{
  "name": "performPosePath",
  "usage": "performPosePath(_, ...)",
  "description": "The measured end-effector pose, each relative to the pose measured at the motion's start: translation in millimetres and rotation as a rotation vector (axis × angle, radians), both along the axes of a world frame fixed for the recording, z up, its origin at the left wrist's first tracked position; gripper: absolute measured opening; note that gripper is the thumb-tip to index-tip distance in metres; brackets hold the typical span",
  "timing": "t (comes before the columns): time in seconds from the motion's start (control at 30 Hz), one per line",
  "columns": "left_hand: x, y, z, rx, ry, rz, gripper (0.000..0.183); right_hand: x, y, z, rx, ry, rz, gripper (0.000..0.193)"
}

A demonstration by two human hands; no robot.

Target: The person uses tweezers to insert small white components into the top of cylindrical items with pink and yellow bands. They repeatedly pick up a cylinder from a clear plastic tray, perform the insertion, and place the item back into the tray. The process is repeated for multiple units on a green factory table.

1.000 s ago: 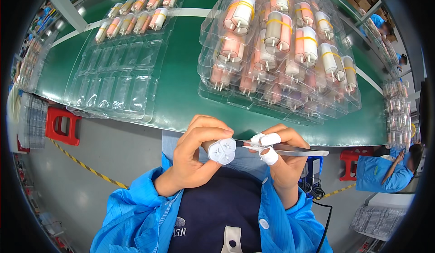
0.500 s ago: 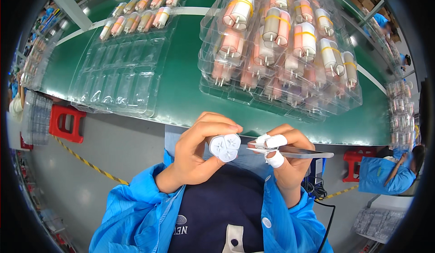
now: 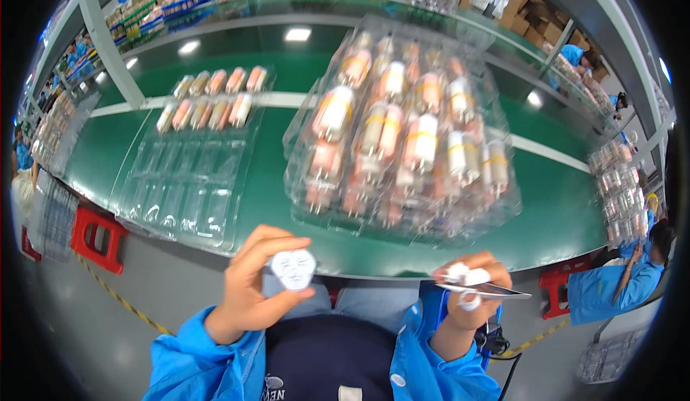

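Pinched between the thumb and fingers of my left hand (image 3: 248, 286) is a white, rounded three-lobed piece (image 3: 293, 269); its end face shows small dark marks, too blurred to make out. My right hand (image 3: 471, 304), with white tape around several fingertips, is closed on metal tweezers (image 3: 509, 293). The tweezers are well apart from the white piece, off to its right. Both hands are in front of the green table's near edge, above my lap.
On the green table (image 3: 277, 203), a clear compartment tray (image 3: 180, 189) at left has its far rows filled with pink, white and grey cylinders. Stacked clear trays (image 3: 453, 221) hold banded cylinders mid-table. Red stools (image 3: 97, 237) and a co-worker in blue (image 3: 618, 286) flank me.
The view has tilted up toward the far side of the table. My hands have moved apart, the left one carrying the white piece leftward, the right one taking the tweezers away from it.
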State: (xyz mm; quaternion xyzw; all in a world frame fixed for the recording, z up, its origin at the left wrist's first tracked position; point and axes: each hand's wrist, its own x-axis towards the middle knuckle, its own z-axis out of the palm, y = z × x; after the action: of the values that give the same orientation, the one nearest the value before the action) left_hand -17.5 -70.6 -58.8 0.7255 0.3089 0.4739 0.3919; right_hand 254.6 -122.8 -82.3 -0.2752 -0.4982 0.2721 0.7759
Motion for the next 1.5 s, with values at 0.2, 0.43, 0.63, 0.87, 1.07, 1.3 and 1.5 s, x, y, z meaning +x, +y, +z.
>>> performPosePath(0.2,-1.1,30.9,69.7,0.052,0.09,0.017,0.06,67.3,13.0,-26.4,-0.071,0.287,-0.262,0.017)
performPosePath(0.43,57.8,149.4,120.2,0.319,0.433,0.006,0.045,91.8,10.4,-53.4,-0.079,0.349,-0.218,0.013)
performPosePath(0.63,139.7,196.5,124.2,0.325,0.615,-0.077,0.038,84.3,15.2,-52.5,-0.118,0.322,-0.211,0.013)
performPosePath(0.87,252.1,190.4,117.1,0.257,0.693,-0.133,0.05,84.4,12.1,-48.4,-0.077,0.399,-0.196,0.014)
performPosePath(1.07,265.4,185.4,95.5,0.576,0.985,-0.133,0.062,84.9,11.1,-49.2,-0.079,0.363,-0.204,0.018)
performPosePath(1.3,235.4,166.7,98.0,0.679,0.871,-0.17,0.058,83.8,14.1,-48.1,-0.089,0.363,-0.206,0.019)
performPosePath(1.5,137.2,162.5,128.5,0.818,0.752,-0.246,0.051,87.7,12.3,-57.7,-0.076,0.336,-0.306,0.02)
